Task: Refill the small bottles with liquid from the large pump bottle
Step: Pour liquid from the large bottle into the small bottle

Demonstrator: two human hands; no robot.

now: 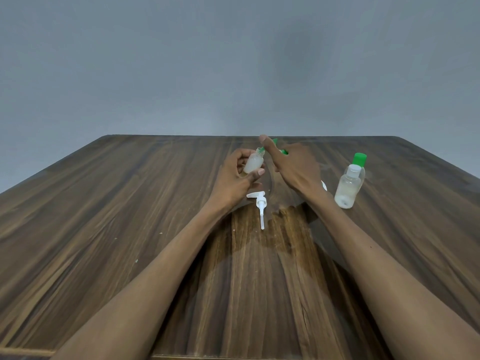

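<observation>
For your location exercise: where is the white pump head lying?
The white pump head lies on the wooden table, centre of the head view, just below the left hand.

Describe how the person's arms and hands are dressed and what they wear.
Both forearms are bare from the bottom edge of the picture to the wrists: no sleeves show. The left hand and right hand wear no gloves, and no watch, bracelet or ring can be seen. The fingers are uncovered, with short nails.
</observation>
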